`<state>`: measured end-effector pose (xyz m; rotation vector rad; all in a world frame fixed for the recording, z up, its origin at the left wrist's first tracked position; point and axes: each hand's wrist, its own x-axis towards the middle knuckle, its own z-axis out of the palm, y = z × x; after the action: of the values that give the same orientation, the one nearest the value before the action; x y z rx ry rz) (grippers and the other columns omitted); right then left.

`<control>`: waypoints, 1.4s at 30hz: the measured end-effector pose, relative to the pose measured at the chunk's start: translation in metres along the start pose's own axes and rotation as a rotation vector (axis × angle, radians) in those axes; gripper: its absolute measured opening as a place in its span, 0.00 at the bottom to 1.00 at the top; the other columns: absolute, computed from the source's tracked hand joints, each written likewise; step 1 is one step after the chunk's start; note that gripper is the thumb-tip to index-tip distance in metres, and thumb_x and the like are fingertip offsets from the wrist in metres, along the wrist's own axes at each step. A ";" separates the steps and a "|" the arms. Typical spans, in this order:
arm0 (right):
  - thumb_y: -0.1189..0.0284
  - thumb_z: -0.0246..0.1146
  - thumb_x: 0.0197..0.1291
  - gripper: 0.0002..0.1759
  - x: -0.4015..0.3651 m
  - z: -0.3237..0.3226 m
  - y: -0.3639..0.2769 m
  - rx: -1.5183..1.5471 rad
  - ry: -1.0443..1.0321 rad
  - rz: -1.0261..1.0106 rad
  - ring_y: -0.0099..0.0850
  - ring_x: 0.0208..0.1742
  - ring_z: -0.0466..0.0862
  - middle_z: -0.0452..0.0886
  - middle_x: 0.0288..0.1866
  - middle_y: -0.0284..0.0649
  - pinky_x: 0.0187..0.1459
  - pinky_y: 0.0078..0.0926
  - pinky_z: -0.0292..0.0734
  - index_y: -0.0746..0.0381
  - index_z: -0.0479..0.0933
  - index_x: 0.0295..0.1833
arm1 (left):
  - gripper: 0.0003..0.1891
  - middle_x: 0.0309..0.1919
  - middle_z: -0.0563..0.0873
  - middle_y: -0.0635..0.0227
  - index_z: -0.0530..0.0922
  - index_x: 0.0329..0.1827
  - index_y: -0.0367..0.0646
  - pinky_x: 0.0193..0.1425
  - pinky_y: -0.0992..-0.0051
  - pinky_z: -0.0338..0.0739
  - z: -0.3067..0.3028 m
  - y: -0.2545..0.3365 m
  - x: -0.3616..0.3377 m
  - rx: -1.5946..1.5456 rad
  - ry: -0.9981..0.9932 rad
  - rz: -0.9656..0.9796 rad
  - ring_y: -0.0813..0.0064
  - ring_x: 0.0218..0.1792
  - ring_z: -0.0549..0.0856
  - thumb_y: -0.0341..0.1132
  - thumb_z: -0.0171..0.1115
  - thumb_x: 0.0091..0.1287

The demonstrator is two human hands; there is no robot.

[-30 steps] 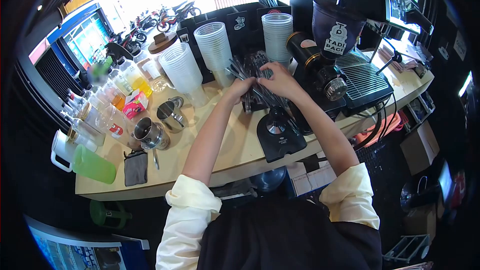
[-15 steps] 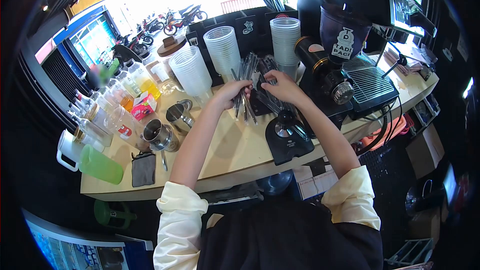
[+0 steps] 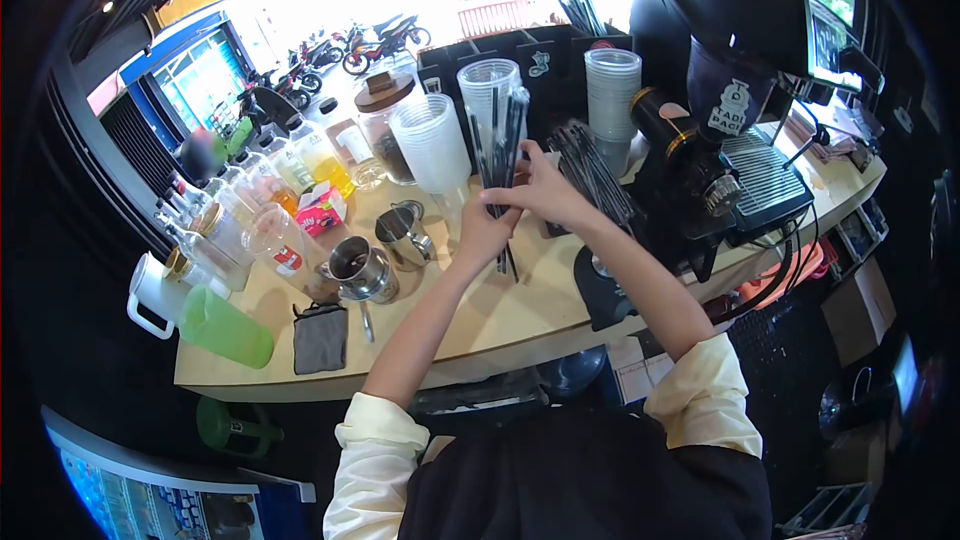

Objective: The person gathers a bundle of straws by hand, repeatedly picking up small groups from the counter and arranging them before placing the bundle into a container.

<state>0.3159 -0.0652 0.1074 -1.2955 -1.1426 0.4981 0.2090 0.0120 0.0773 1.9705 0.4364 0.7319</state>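
Observation:
A bundle of dark, wrapped straws [image 3: 497, 150] stands nearly upright between my two hands over the wooden counter. My left hand [image 3: 487, 225] is closed round its lower part. Higher up, my right hand [image 3: 543, 185] holds the same bundle from the right side, its fingers partly hidden behind the straws. Just right of my right hand, more dark straws [image 3: 592, 172] lean together in a pile. Stacks of clear plastic cups stand behind the bundle [image 3: 490, 90] and to its left [image 3: 430, 145].
Metal pitchers [image 3: 404, 236], a grey pouch [image 3: 320, 338] and a green jug [image 3: 228, 328] stand or lie left on the counter [image 3: 450, 325]. A grinder [image 3: 728, 100] and black tamping stand [image 3: 603, 290] are right. Bottles line the left back; a blurred person [image 3: 203, 155] is beyond.
My hands have come together round one bundle, which is now gathered and more upright instead of spread out. The view has shifted, so the counter appears further right.

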 end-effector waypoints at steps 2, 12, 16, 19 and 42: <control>0.72 0.74 0.40 0.41 0.003 0.018 -0.015 0.128 -0.036 0.025 0.28 0.45 0.77 0.76 0.44 0.44 0.47 0.23 0.73 0.70 0.59 0.57 | 0.12 0.24 0.81 0.64 0.76 0.37 0.32 0.28 0.77 0.73 0.000 -0.016 0.000 -0.080 0.140 0.213 0.78 0.25 0.80 0.31 0.63 0.54; 0.72 0.65 0.53 0.11 0.011 0.086 -0.007 0.354 0.014 -0.023 0.17 0.25 0.76 0.76 0.25 0.32 0.27 0.16 0.71 0.66 0.72 0.38 | 0.23 0.31 0.82 0.61 0.69 0.50 0.31 0.38 0.76 0.74 -0.019 -0.043 -0.031 -0.120 0.272 0.340 0.74 0.33 0.82 0.28 0.63 0.51; 0.70 0.66 0.52 0.11 0.002 0.092 0.000 0.245 0.004 -0.001 0.16 0.23 0.75 0.75 0.22 0.31 0.26 0.16 0.71 0.65 0.72 0.35 | 0.34 0.49 0.76 0.59 0.60 0.60 0.34 0.55 0.73 0.69 -0.031 -0.057 -0.044 -0.176 -0.020 0.176 0.72 0.49 0.77 0.31 0.65 0.50; 0.70 0.66 0.52 0.11 -0.003 0.091 0.015 0.223 0.026 0.004 0.16 0.24 0.75 0.76 0.23 0.31 0.25 0.16 0.71 0.64 0.73 0.34 | 0.42 0.58 0.67 0.59 0.54 0.65 0.37 0.66 0.69 0.58 -0.051 -0.068 -0.047 -0.177 -0.167 0.292 0.70 0.58 0.69 0.37 0.67 0.49; 0.80 0.63 0.44 0.29 -0.042 0.062 0.014 -0.006 0.045 -0.124 0.24 0.45 0.76 0.76 0.44 0.38 0.47 0.24 0.71 0.66 0.65 0.55 | 0.11 0.33 0.82 0.70 0.78 0.37 0.37 0.43 0.80 0.71 -0.029 0.004 -0.016 -0.391 -0.208 0.308 0.82 0.36 0.78 0.37 0.55 0.66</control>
<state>0.2491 -0.0665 0.0709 -1.2266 -1.1799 0.3727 0.1781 0.0202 0.0863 1.7311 -0.1343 0.7289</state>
